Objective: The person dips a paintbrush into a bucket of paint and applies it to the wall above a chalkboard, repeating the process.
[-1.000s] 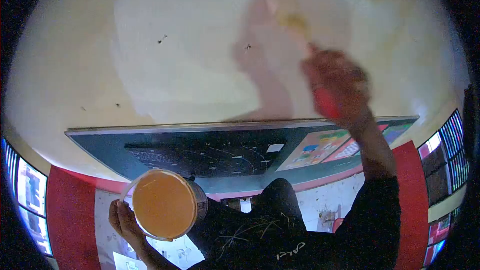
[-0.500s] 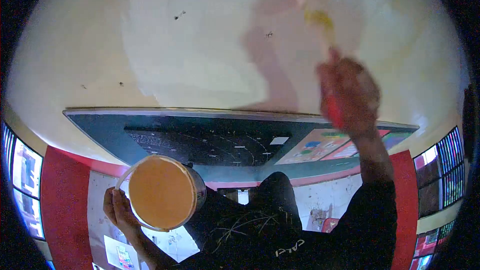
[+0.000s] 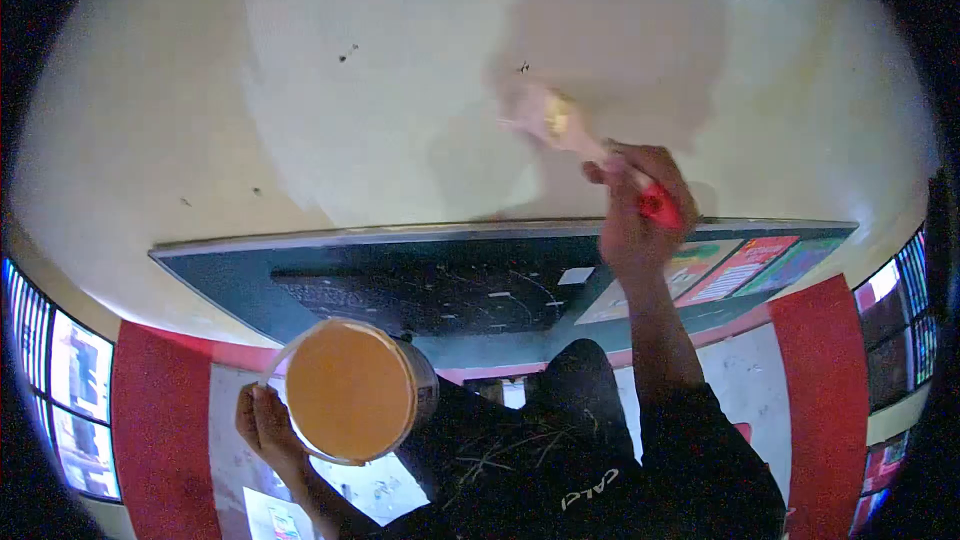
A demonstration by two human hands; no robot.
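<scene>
My right hand (image 3: 648, 202) is closed around the red-ended handle of a paintbrush (image 3: 572, 130). The brush has a pale handle and a yellowish metal band, and its blurred bristles lie against the cream wall (image 3: 390, 120) or very near it. Below and to the left, my left hand (image 3: 265, 425) grips the pale handle of a bucket (image 3: 425, 390). Orange-cream paint (image 3: 348, 392) shows through the bucket's round mouth. A shadow of my head and arm falls on the wall around the brush.
A dark green board (image 3: 215, 275) with posters (image 3: 735, 270) on its right runs along the wall below the brush. Red wall sections (image 3: 160, 430) and barred windows (image 3: 75, 380) flank both sides. Small dark marks (image 3: 348, 53) dot the wall. My dark-clothed knee (image 3: 585, 380) is beneath the board.
My right hand has swung down and left with the brush, from high on the wall to just above the board. The bucket sits slightly lower and further right in view.
</scene>
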